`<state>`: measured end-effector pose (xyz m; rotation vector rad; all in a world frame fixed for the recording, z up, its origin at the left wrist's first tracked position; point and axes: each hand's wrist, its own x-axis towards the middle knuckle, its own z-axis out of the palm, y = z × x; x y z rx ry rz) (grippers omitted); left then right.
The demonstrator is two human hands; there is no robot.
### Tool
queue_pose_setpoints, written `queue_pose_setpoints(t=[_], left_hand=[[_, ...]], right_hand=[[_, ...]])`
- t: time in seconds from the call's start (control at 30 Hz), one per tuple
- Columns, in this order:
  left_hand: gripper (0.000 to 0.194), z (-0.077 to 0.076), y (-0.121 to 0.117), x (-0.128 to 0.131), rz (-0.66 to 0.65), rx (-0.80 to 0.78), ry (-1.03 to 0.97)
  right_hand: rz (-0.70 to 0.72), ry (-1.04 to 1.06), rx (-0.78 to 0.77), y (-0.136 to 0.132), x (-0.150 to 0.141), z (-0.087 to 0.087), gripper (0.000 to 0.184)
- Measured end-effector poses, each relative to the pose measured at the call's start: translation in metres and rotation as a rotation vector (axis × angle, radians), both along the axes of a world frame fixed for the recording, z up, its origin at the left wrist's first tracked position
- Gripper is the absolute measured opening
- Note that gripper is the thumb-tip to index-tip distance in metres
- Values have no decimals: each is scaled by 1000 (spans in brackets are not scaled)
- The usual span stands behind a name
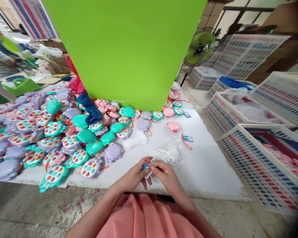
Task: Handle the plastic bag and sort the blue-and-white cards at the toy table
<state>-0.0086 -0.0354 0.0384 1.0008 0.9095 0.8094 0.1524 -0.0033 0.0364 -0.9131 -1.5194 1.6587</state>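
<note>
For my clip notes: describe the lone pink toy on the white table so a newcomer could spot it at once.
Under the big green backdrop lies a white table; look up and right of the person's right hand. The pink toy sits apart from the heap, its orange cord trailing to a blue tag.

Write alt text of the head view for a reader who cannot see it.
Seen from the head, the person's left hand and right hand hold a small blue and white item over a white table. Beyond them lie heaped teal, lilac and pink plastic toys with coloured buttons, before a green panel; white crates stand right.
</note>
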Motion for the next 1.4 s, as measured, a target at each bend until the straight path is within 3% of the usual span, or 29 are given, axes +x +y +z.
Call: queue_pose_setpoints(t=[0.2,0.37,0.57,0.8,0.93,1.07,1.17,1.27,1.4], left_hand=[[63,0,4,2,64,-34,14],[68,-4,6,0,179,-22,55],[58,-8,1,-1,179,-20,112],[52,-14,-1,-4,188,-9,122],[52,-15,0,-4,182,-12,124],[49,-12,3,-4,188,-10,132],[52,-10,10,-3,237,-4,145],[54,-6,21,1,360,52,168],[45,2,33,7,466,223,239]], right_hand=[[-34,-71,-22,17,9,-1,23],[-234,-120,47,88,28,-7,32],[-253,-334,4,179,31,-37,39],[-240,-475,-34,209,27,-66,20],[-273,-522,-28,214,35,-62,14],[-313,-505,32,204,48,-40,17],[-284,-425,69,172,49,-17,26],[-148,-242,49,125,38,3,31],[7,-141,-27,71,18,15,32]])
